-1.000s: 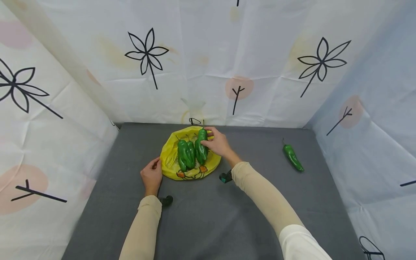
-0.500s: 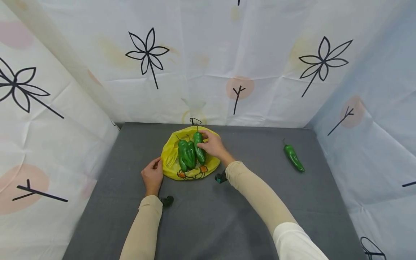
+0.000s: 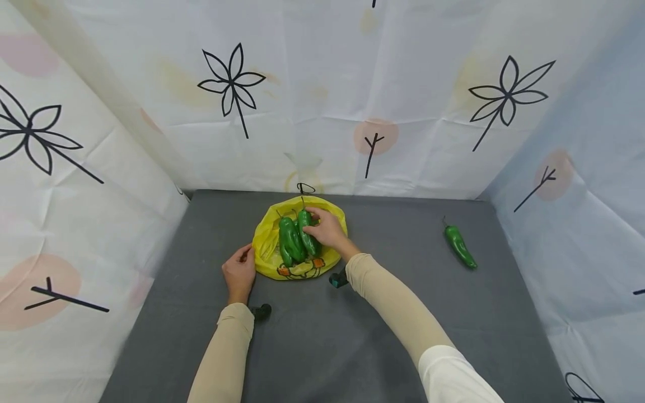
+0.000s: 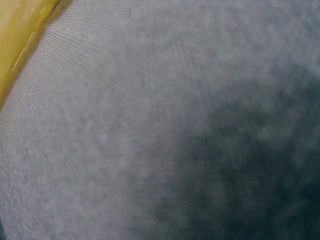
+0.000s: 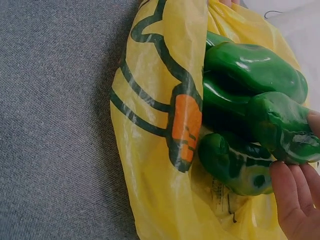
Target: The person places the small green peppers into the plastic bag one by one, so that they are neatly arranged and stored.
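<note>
A yellow plastic bag (image 3: 265, 246) with its rim rolled open holds several glossy green peppers (image 3: 288, 235). My left hand (image 3: 239, 274) pinches the bag's left rim; the left wrist view catches only a corner of the bag (image 4: 17, 40). At the bag's right side, my right hand (image 3: 327, 229) holds a long green pepper (image 3: 304, 220) between thumb and fingers, stem pointing away. Seen from the right wrist, this held pepper (image 5: 282, 122) lies over the other peppers (image 5: 257, 67) inside the bag. Another green pepper (image 3: 459, 248) lies alone on the right.
The dark grey table (image 3: 312, 341) meets a white printed cloth (image 3: 322, 101) behind and at both sides. A small dark camera (image 3: 261, 312) is on the left wrist, and another camera (image 3: 339, 279) on the right.
My right hand has moved left with its pepper, bringing it against the peppers in the bag. The left hand stays at the rim. The view has shifted slightly.
</note>
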A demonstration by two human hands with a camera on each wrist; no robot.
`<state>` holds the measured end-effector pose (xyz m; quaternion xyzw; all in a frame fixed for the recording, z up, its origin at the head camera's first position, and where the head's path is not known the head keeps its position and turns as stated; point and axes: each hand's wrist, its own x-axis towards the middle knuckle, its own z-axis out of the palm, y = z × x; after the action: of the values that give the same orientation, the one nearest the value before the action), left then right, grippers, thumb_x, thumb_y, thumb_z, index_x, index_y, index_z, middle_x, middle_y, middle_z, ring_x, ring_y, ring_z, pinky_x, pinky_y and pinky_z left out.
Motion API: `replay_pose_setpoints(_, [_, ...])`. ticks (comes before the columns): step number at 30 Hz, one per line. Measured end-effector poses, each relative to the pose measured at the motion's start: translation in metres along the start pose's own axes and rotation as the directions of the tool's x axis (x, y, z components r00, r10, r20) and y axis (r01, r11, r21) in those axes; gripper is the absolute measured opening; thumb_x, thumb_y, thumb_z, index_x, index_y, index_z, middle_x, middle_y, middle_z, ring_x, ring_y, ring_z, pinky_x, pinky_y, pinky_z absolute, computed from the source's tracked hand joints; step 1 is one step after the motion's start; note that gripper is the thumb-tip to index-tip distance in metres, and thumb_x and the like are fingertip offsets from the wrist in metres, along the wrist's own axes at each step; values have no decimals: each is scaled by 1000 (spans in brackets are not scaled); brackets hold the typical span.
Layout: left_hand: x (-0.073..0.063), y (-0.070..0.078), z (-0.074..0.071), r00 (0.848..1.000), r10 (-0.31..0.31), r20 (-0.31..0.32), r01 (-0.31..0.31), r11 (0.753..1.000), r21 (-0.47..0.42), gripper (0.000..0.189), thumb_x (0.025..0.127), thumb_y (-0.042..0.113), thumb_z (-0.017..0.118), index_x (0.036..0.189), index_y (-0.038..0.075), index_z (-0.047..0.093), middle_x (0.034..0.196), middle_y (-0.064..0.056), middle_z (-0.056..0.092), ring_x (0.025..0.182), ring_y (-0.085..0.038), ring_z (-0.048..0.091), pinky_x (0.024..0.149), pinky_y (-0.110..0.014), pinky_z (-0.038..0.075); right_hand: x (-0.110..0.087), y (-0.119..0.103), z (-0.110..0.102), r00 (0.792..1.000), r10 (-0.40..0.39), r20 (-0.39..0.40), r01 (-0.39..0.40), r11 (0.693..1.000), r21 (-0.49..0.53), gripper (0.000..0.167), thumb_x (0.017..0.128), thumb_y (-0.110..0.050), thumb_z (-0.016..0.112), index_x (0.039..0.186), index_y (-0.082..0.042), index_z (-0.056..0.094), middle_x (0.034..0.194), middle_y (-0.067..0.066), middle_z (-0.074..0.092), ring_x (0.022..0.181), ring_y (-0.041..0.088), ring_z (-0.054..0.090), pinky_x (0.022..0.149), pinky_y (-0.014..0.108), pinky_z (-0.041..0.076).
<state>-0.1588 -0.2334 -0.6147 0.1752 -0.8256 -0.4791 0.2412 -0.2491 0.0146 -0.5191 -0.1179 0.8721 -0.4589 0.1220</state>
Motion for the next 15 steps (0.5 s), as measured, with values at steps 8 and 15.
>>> replay_pose_setpoints(8, [0, 1, 2, 1000, -13, 6, 13, 1000, 12, 22, 97, 23, 71, 111, 8, 80, 95, -14, 79, 71, -3, 58, 64, -2, 39, 0, 2, 4, 1000, 4, -9, -4, 1000, -5, 60, 96, -20, 72, 153, -18, 50, 135, 14, 65, 105, 28, 70, 86, 41, 59])
replay_pose_setpoints(15, [0, 1, -1, 1000, -18, 9, 18, 1000, 7, 22, 97, 21, 71, 111, 7, 80, 94, -14, 79, 70, -1, 57, 63, -3, 39, -1, 3, 7, 1000, 17, -8, -17, 1000, -24, 63, 97, -20, 72, 155, -18, 47, 136, 13, 65, 100, 25, 70, 82, 39, 59])
